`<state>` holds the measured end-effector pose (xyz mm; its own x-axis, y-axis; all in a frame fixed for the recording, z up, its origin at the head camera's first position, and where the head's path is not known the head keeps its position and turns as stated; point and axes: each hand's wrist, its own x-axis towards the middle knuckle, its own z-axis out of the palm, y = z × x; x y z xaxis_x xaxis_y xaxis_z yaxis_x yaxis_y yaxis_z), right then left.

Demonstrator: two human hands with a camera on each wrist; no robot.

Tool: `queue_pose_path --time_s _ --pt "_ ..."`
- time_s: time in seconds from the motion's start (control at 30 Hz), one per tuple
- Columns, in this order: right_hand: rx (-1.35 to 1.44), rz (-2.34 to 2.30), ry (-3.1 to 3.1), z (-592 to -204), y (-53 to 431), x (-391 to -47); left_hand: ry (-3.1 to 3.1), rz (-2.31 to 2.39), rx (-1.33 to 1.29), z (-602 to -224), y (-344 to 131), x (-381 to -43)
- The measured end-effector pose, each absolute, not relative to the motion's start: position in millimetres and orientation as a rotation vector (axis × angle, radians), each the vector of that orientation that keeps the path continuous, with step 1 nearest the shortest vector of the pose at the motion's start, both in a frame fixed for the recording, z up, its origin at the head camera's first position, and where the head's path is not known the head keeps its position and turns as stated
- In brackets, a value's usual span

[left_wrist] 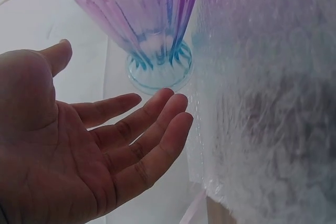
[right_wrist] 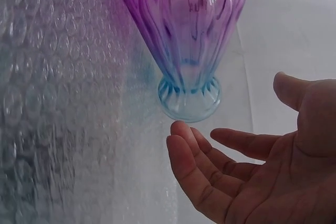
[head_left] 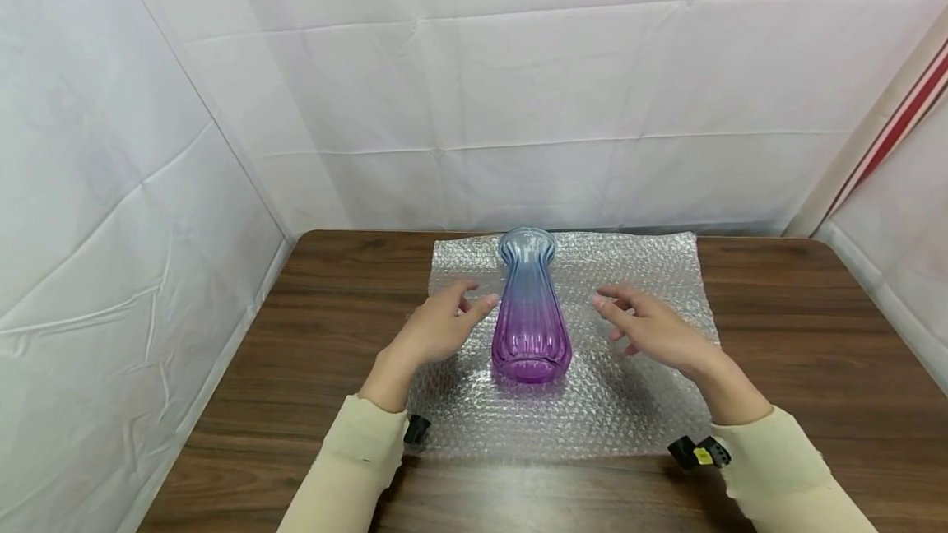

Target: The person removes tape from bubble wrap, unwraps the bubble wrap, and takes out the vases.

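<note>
A ribbed glass vase (head_left: 530, 311), purple at its wide base and fading to pale blue at the flared mouth, lies on its side on a sheet of bubble wrap (head_left: 622, 410). Its mouth points toward the back wall. To its left my left hand (head_left: 442, 323) hovers with relaxed fingers, apart from the glass. On the other side my right hand (head_left: 652, 327) is held likewise, a wider gap between it and the vase. Both wrist views show the palms with loosely bent fingers and nothing in them; the vase (left_wrist: 139, 14) appears beyond the fingertips.
The bubble wrap lies flat on a dark wooden table (head_left: 318, 336), reaching near its back edge. White cloth walls (head_left: 518, 89) stand behind and at both sides. A red stripe (head_left: 907, 118) runs down the right corner. Small black devices (head_left: 699, 452) sit at the wrists.
</note>
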<state>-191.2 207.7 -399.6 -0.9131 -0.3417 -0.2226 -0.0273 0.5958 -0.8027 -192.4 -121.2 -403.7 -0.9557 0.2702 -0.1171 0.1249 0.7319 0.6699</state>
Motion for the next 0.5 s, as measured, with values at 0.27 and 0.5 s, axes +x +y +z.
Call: queue_pose_path --time_s 0.27,0.5 --pt "-0.273 -1.272 2.426 -405 198 -195 2.711 1.04 0.308 -405 -114 -193" --pt "-0.249 -1.286 2.407 -409 188 -198 2.713 1.026 0.319 -409 -106 -195"
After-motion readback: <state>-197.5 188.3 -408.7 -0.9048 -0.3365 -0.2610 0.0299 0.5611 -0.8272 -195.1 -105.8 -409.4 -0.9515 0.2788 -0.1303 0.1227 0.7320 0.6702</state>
